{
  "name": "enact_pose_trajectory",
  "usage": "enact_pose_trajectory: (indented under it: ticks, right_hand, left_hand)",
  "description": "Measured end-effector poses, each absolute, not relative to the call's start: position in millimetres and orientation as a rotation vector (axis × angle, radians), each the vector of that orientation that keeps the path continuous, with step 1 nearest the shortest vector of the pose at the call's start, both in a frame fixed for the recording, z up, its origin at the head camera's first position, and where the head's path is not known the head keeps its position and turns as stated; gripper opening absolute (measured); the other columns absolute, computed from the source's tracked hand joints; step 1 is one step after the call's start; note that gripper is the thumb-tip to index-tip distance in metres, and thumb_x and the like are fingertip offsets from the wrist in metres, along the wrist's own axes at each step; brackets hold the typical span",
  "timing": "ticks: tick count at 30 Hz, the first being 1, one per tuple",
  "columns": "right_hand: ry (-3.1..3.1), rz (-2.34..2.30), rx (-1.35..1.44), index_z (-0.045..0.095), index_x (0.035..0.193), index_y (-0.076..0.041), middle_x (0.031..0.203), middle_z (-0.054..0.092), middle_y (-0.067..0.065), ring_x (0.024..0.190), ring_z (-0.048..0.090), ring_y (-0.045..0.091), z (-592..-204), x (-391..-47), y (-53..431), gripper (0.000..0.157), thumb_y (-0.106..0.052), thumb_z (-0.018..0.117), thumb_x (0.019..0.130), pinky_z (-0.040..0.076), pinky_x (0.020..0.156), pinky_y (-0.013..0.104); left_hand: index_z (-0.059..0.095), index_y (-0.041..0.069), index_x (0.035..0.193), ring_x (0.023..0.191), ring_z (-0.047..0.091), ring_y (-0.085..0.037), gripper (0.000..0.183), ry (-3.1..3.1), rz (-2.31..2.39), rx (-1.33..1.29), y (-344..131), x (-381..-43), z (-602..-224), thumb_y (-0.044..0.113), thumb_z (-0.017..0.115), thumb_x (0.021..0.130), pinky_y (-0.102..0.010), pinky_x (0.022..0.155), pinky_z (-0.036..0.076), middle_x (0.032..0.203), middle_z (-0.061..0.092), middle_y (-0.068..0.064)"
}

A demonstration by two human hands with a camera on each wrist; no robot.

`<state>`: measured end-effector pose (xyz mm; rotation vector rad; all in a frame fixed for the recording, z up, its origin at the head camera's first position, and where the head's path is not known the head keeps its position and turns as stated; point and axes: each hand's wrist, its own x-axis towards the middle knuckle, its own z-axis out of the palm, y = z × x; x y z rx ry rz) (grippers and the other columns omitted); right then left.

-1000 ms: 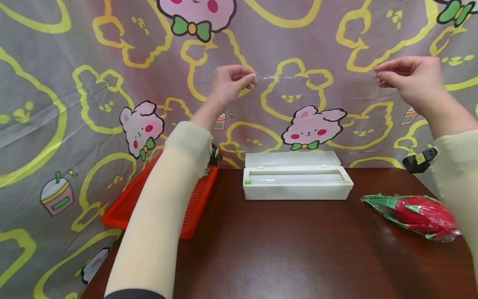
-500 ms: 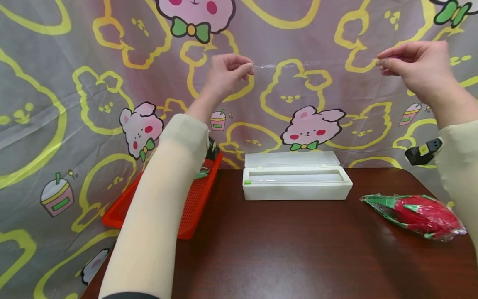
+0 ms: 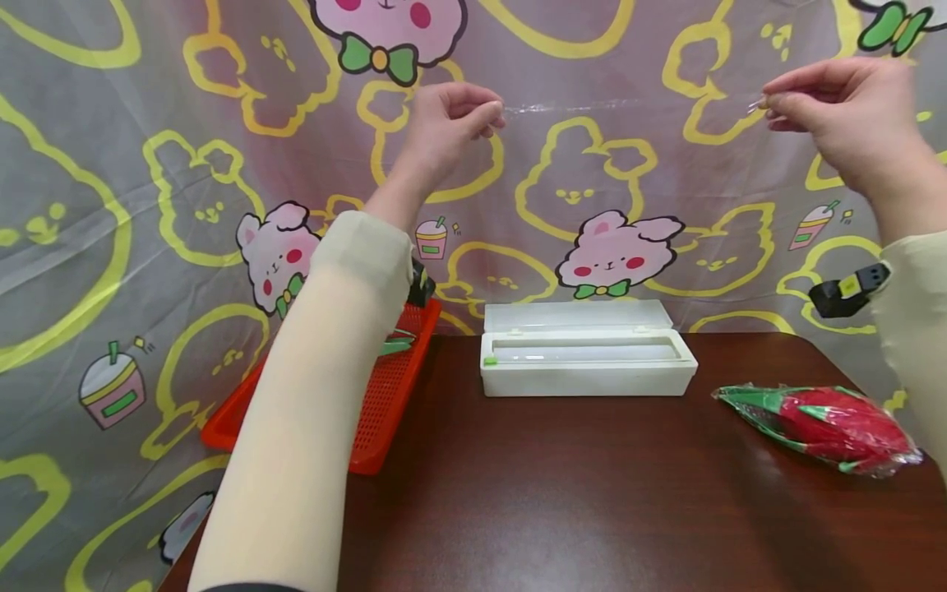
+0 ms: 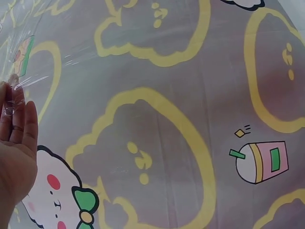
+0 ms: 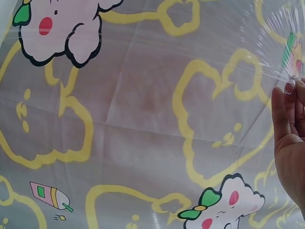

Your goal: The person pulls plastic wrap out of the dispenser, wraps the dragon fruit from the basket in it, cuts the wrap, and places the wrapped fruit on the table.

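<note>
A sheet of clear cling film [image 3: 565,107] is stretched in the air between both hands, its edge showing as a thin shiny line in the head view. My left hand [image 3: 453,123] pinches one end between thumb and fingers; in the left wrist view the film [image 4: 35,81] creases out from the fingertips. My right hand [image 3: 851,115] pinches the other end, with pleats of film [image 5: 281,52] fanning from the pinch in the right wrist view. Below on the table stands a white cling film dispenser [image 3: 588,380], lid raised, a roll [image 3: 584,353] inside.
On the right of the dark wooden table [image 3: 547,485] lies a film-wrapped dragon fruit [image 3: 836,423]. A red plastic basket [image 3: 381,427] sits at left behind the left forearm, a green leafy item [image 3: 397,344] partly visible in it. A patterned curtain [image 3: 222,329] hangs behind.
Both hands have risen with the film between them. The right hand has also shifted slightly to the right. The dispenser, dragon fruit and basket stay in place.
</note>
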<state>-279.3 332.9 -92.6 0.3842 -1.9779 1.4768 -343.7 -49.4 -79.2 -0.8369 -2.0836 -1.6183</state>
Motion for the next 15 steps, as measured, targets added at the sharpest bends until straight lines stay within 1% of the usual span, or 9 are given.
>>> enact_pose_trajectory:
  ticks: [5, 10, 13, 15]
  right_hand:
    - [-1.957, 1.440, 0.397, 0.076, 0.100, -0.005, 0.085, 0.069, -0.007, 0.074, 0.065, 0.006, -90.2, -278.4, 334.2, 0.014, -0.004, 0.066, 0.090, 0.047, 0.070, 0.007]
    - [-1.913, 1.465, 0.433, 0.075, 0.100, -0.001, 0.085, 0.070, -0.004, 0.075, 0.065, 0.009, -87.2, -278.0, 336.3, 0.014, -0.002, 0.066, 0.089, 0.048, 0.071, 0.009]
    - [-1.900, 1.470, 0.434, 0.075, 0.101, 0.000, 0.086, 0.070, -0.003, 0.076, 0.065, 0.009, -86.6, -276.5, 336.8, 0.015, -0.003, 0.066, 0.089, 0.048, 0.072, 0.009]
    - [-1.912, 1.443, 0.416, 0.075, 0.102, -0.002, 0.088, 0.069, -0.004, 0.079, 0.064, 0.008, -87.5, -274.1, 336.4, 0.015, -0.004, 0.066, 0.090, 0.048, 0.074, 0.009]
  left_hand:
    - [0.072, 0.001, 0.100, 0.086, 0.062, -0.020, 0.016, -2.072, -1.607, -0.828, -49.1, -339.6, -73.9, 0.014, 0.068, 0.091, -0.025, 0.080, 0.050, 0.089, 0.070, -0.008]
    - [0.072, 0.001, 0.100, 0.084, 0.062, -0.021, 0.016, -2.048, -1.579, -0.842, -49.0, -333.6, -70.4, 0.014, 0.068, 0.091, -0.025, 0.079, 0.049, 0.088, 0.070, -0.007]
    - [0.072, 0.001, 0.100, 0.082, 0.061, -0.019, 0.016, -2.039, -1.572, -0.851, -49.1, -328.7, -69.3, 0.014, 0.067, 0.092, -0.025, 0.079, 0.048, 0.089, 0.070, -0.007]
    - [0.071, 0.001, 0.101, 0.081, 0.061, -0.018, 0.016, -2.036, -1.584, -0.854, -49.7, -325.6, -69.2, 0.013, 0.067, 0.092, -0.025, 0.079, 0.048, 0.089, 0.070, -0.007]
